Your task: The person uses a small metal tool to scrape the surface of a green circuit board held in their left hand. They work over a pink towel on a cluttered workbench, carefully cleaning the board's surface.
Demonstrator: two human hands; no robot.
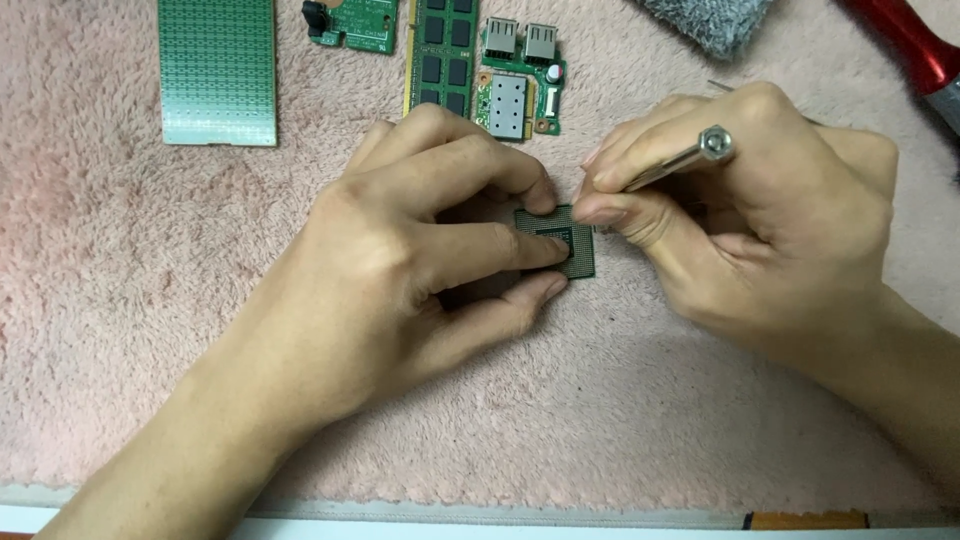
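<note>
A small square green processor chip point(578, 252) lies on a pink fluffy mat point(150, 300) in the middle of the view. My left hand point(420, 250) pins it down, with index finger on top and thumb and another finger at its edges. My right hand point(760, 210) grips a thin silver metal tool point(690, 155) like a pen. The tool's tip is hidden behind my fingers at the chip's right edge.
Along the far edge of the mat lie a green perforated board point(217, 70), a small green circuit board point(355, 22), a memory module point(443, 55) and a board with two metal ports point(522, 75). A grey cloth point(710, 20) and a red tool handle point(915, 45) sit at the far right.
</note>
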